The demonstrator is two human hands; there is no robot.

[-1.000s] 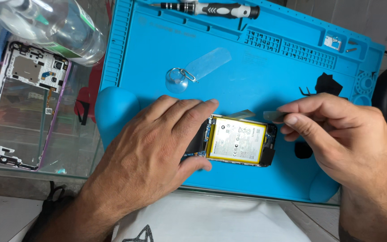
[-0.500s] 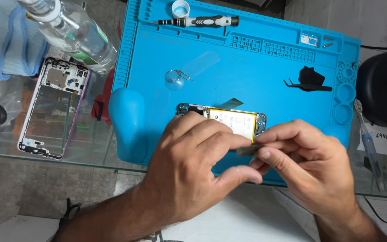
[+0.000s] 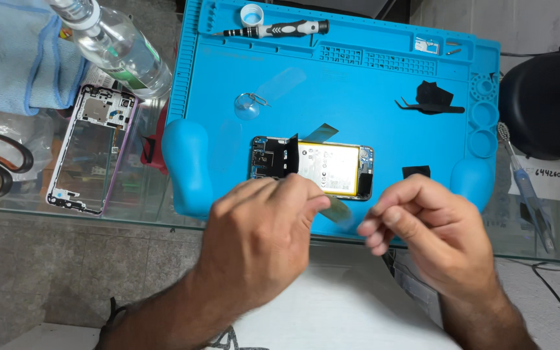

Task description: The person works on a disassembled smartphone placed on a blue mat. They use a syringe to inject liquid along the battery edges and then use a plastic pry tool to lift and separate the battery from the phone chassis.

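Yellow-battery phone (near edge hidden), blurred left hand

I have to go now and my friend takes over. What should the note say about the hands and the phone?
Left hand: fingers curled in a pinching grip; what it pinches is unclear.
Right hand: loosely curled, nothing clearly held.
Both are just in front of the opened phone, not touching it.
Phone lies on the blue mat, back off, yellow battery still in.
Its removed frame lies left of the mat; screwdriver at the mat's top.
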